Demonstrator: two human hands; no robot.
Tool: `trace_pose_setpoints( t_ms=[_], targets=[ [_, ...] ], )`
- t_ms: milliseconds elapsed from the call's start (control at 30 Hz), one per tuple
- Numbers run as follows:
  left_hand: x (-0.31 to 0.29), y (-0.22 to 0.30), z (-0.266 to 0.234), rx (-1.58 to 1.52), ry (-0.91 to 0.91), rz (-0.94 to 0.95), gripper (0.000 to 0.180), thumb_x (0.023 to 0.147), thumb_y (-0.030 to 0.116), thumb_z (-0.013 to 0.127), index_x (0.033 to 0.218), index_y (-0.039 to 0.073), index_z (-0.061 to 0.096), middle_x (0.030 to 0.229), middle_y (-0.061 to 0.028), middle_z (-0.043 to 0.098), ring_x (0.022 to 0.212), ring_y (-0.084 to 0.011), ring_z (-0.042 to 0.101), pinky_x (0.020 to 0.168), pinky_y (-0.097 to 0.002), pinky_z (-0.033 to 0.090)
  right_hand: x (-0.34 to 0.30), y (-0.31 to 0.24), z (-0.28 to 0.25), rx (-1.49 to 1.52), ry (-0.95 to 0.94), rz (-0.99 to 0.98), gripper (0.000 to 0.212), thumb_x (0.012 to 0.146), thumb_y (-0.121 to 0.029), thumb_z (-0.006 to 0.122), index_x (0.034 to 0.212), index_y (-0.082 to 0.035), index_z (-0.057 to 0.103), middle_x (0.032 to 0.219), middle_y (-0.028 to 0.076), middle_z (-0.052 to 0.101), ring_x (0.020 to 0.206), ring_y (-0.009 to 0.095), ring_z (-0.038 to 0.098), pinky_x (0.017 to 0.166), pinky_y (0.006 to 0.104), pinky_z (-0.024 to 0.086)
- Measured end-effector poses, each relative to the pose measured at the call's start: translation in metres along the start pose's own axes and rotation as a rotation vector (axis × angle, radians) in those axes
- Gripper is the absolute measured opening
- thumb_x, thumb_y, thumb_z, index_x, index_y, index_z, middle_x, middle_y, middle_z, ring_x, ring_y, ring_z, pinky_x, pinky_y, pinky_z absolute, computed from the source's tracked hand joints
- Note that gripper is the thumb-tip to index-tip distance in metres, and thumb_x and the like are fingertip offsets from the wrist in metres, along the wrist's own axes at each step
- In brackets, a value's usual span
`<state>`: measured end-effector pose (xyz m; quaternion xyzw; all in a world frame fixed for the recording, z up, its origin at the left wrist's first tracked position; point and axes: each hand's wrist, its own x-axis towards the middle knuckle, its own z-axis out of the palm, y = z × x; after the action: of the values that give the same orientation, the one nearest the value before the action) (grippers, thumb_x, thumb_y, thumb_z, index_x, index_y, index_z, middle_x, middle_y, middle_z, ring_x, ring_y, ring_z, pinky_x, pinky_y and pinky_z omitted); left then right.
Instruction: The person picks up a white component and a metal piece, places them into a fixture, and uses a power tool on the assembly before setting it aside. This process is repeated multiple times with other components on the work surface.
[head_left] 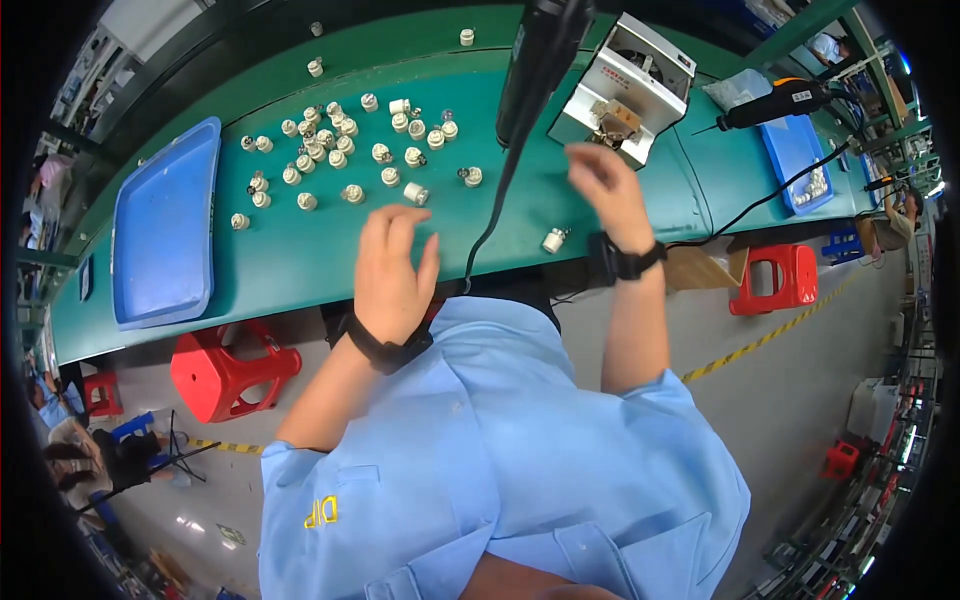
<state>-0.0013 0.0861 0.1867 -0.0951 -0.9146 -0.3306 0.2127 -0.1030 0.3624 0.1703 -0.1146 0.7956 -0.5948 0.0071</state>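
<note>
My left hand [395,270] is over the front of the green table, fingers bent and thumb apart, with nothing seen in it. Just beyond its fingertips is a slightly blurred white cylindrical part [416,193]; whether they touch is unclear. My right hand [612,200] is raised in front of a white box-shaped machine [632,85] with an open front, thumb and fingers apart. Between my hands, near the table edge, a white part with metal pieces [555,240] lies on its side. Several similar white round parts [345,145] are scattered beyond my left hand.
A blue tray [165,230] lies at the left. A black upright tool [540,70] with a cable hangs at centre. Further right are a black electric screwdriver [775,103] and a blue tray with white parts [800,165]. Red stools [775,280] stand below the table.
</note>
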Motion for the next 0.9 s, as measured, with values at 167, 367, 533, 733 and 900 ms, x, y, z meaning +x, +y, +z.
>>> trace_pose_setpoints(
  t_ms=[167,367,533,733,900],
  targets=[
    [0.044,-0.007,0.005,-0.070,-0.023,-0.026,0.025,0.083,0.006,0.064,0.108,0.006,0.058,0.104,-0.0145,0.056,0.090,-0.0332,0.059,0.077,-0.0427,0.049,-0.037,-0.010,0.006,-0.341,-0.319,-0.144,0.037,0.077,-0.009,0.073,0.113,-0.009,0.065,0.095,0.004,0.060,0.080,0.014,0.056,0.069,0.0267,0.048],
    [0.181,-0.051,-0.007,0.093,-0.143,0.005,0.024,0.082,0.012,0.066,0.105,0.006,0.062,0.100,-0.0146,0.061,0.088,-0.0327,0.062,0.078,-0.0401,0.051,0.015,0.010,0.018,-0.413,-0.301,-0.073,0.024,0.074,-0.008,0.075,0.096,-0.004,0.067,0.098,0.011,0.057,0.085,0.029,0.058,0.072,0.0355,0.050],
    [0.303,-0.071,0.065,0.200,-0.439,-0.047,0.040,0.077,0.019,0.071,0.116,0.012,0.064,0.119,-0.0164,0.061,0.107,-0.0337,0.059,0.093,-0.0414,0.048,0.074,0.020,0.066,-0.713,-0.034,-0.547,0.022,0.077,-0.009,0.072,0.097,-0.003,0.066,0.100,0.012,0.058,0.090,0.030,0.058,0.076,0.0363,0.050],
    [0.341,-0.171,0.223,-0.252,-0.352,-0.057,0.036,0.082,0.016,0.065,0.118,0.012,0.065,0.116,-0.0175,0.059,0.112,-0.0363,0.057,0.095,-0.0429,0.048,0.119,0.066,0.109,-0.364,-0.144,-0.418,0.027,0.070,-0.003,0.072,0.097,-0.004,0.066,0.100,0.013,0.058,0.093,0.030,0.057,0.081,0.0380,0.049],
    [0.337,-0.095,0.189,0.270,-0.464,0.009,0.026,0.079,0.010,0.061,0.103,0.008,0.068,0.104,-0.0185,0.065,0.099,-0.0351,0.063,0.087,-0.0422,0.051,0.119,0.043,0.096,-0.142,-0.139,0.034,0.034,0.063,0.001,0.076,0.095,-0.007,0.068,0.097,0.012,0.058,0.087,0.029,0.057,0.077,0.0368,0.050]
  ],
)
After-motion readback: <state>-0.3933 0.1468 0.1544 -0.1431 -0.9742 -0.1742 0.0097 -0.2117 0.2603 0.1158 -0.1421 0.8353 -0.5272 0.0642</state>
